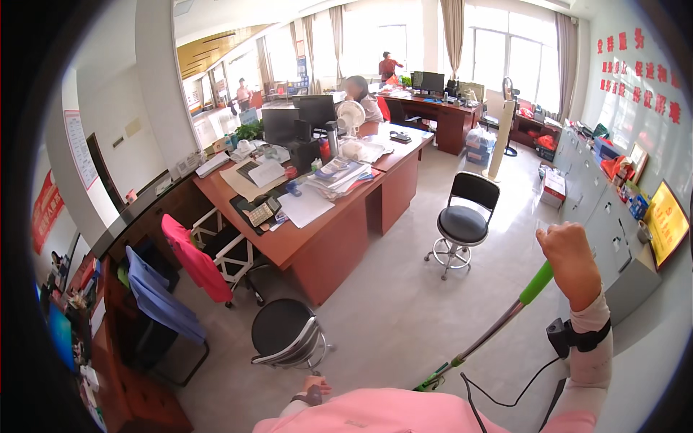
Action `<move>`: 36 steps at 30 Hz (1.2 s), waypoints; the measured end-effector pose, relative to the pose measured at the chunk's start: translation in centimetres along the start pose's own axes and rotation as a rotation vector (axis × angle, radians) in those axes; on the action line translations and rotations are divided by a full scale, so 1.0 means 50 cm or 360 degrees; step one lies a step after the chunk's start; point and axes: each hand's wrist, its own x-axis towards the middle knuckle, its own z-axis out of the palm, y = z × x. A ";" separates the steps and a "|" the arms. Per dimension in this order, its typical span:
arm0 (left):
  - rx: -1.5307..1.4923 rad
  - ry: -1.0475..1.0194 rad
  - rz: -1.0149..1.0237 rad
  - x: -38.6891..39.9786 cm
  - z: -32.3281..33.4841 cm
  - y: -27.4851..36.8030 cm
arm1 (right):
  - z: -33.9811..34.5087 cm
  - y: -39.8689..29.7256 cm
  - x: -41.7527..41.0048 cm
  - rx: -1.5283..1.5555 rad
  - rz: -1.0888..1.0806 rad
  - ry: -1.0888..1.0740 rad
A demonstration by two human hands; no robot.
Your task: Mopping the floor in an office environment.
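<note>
My right hand (568, 260) is closed around the top of a long pole (492, 325) with a green grip, on the right. The pole slants down to the left, and its lower end, with green fittings, is hidden behind my pink top. Low in the middle, my left hand (316, 384) hangs near the front with its fingers apart and nothing seen in it. Just beyond it stands a round black stool (284, 330) with a chrome frame. Another black stool (463, 223) with a backrest and wheeled base stands farther off on the grey floor.
A wooden desk (341, 265) with papers, monitors and a fan stands ahead, a person seated behind it. Two other people are farther away. Chairs draped with a pink jacket (197, 260) and a blue garment (157, 295) are at left; grey cabinets (590, 200) line the right.
</note>
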 end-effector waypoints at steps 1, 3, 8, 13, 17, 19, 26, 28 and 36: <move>-0.0061 0.0006 -0.0023 0.000 -0.001 0.006 | 0.002 0.001 0.003 0.0004 -0.0017 0.0069; -0.0124 0.0006 -0.0054 -0.007 0.003 0.022 | 0.000 0.001 0.010 0.0010 -0.0010 0.0039; -0.0817 0.0245 0.0413 -0.091 0.054 0.145 | -0.008 -0.007 0.019 -0.0002 -0.0031 -0.0101; -0.0991 0.0334 0.0421 -0.041 0.033 0.200 | 0.006 -0.007 0.025 -0.0086 0.0030 -0.0028; -0.0923 0.0409 0.0433 -0.014 0.040 0.227 | 0.002 -0.013 0.036 -0.0094 0.0056 -0.0088; -0.1003 0.0446 0.0383 -0.014 0.056 0.243 | -0.004 -0.019 0.040 -0.0087 0.0096 -0.0170; -0.1613 0.0399 0.0525 0.012 0.083 0.268 | -0.002 -0.016 0.051 -0.0080 0.0212 -0.0286; -0.0813 0.0331 0.0858 0.024 0.064 0.254 | 0.014 -0.010 0.043 -0.0181 0.0232 -0.0168; -0.1629 0.0751 0.0590 -0.010 -0.012 0.299 | 0.039 -0.008 0.037 -0.0163 0.0294 -0.0194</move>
